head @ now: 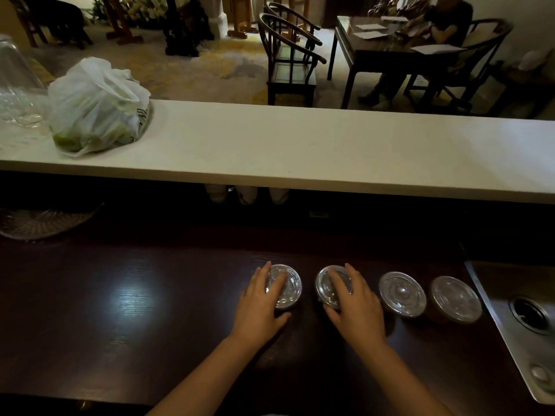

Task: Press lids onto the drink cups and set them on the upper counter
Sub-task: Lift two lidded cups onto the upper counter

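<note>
Several drink cups with clear round lids stand in a row on the dark lower counter (120, 295). My left hand (261, 304) lies flat on the lid of the leftmost cup (289, 288), fingers over its left half. My right hand (353, 304) covers the lid of the second cup (326, 285), which looks slightly tilted. Two more lidded cups (402, 294) (456, 298) stand untouched to the right. The white upper counter (300, 151) runs across the view above them.
A white plastic bag (96, 106) with green fruit sits on the upper counter's left end, beside clear plastic (18, 85). A steel sink (528, 319) lies at the right. A clear dish (39, 223) rests far left. A person sits at a table beyond.
</note>
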`<state>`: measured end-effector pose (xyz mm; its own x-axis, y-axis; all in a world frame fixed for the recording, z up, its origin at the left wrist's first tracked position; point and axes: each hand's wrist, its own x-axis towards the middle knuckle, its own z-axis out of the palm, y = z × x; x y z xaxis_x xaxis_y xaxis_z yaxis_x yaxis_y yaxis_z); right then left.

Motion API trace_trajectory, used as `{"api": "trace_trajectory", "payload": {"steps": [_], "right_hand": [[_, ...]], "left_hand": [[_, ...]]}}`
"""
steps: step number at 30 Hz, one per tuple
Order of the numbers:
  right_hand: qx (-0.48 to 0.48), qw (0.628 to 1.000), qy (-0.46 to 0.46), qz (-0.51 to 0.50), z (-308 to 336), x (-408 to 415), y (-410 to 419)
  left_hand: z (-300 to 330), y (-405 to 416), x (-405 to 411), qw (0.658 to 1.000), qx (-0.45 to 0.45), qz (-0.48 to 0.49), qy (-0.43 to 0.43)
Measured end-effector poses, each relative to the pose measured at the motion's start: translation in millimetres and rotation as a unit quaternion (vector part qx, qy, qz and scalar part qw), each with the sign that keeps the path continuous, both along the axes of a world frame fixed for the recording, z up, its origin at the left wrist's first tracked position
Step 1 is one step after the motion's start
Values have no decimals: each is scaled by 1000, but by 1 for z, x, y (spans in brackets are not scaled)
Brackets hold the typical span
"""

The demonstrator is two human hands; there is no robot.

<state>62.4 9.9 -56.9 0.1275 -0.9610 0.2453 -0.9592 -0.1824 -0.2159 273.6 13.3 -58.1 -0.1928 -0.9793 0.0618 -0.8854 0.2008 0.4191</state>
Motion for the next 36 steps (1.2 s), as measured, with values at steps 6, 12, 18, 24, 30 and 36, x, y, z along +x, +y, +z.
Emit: {"api": "trace_trajectory", "payload": {"steps": [6, 12, 18, 24, 30, 36], "right_hand": [[-24, 997, -78, -4, -7, 1, 0], [-58, 989, -131, 32, -18, -6, -3], [-105, 977, -176, 56, -5, -4, -12], [-193, 948, -241, 74, 77, 7, -59], [-228, 945, -219, 84, 166, 13, -121], [-186, 950, -246, 47, 201, 29, -200]], "left_hand": [[-14, -5, 0, 988, -27, 19, 151], [-16, -9, -1, 983, -24, 14, 182], [6, -21, -3, 974, -67, 19, 215], [82, -69, 1, 962, -119, 2, 246], [180, -129, 13, 963, -171, -7, 208], [218, -194, 9, 978, -134, 16, 159]]}}
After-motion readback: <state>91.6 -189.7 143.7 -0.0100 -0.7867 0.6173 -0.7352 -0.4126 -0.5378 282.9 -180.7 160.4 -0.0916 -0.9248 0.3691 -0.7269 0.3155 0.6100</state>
